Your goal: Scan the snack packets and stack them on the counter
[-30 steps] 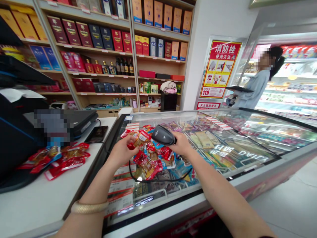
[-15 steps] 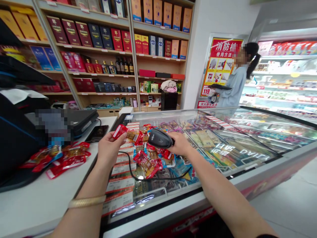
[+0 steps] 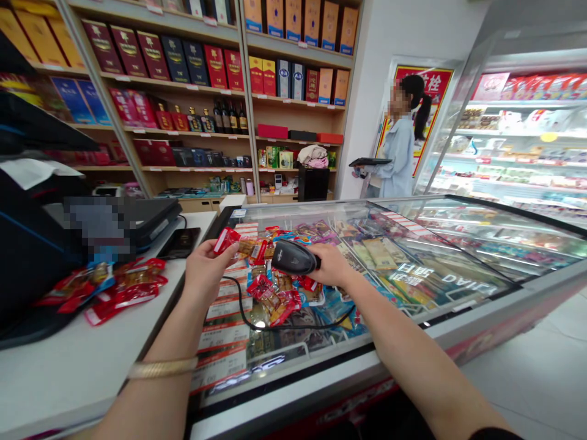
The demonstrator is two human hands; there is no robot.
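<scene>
My left hand pinches a red snack packet by its end, over the left part of the freezer's glass top. The packet has a clear middle with brown food showing through. My right hand is wrapped around a black barcode scanner, whose head points left toward the packet. The scanner's handle is mostly hidden by my fingers. Beneath and around the scanner lies a pile of red and blue snack packets on the glass. A black cable loops across the glass in front of the pile.
On the white counter at left lie more red snack packets, a phone and a dark checkout machine. The glass-topped freezer stretches right. Behind it stands a person holding a dark tablet-like object. Shelves of boxed bottles line the back wall.
The person behind the freezer has moved left. My hands stay nearly in place; the scanner has shifted very slightly left, closer to the held packet.
</scene>
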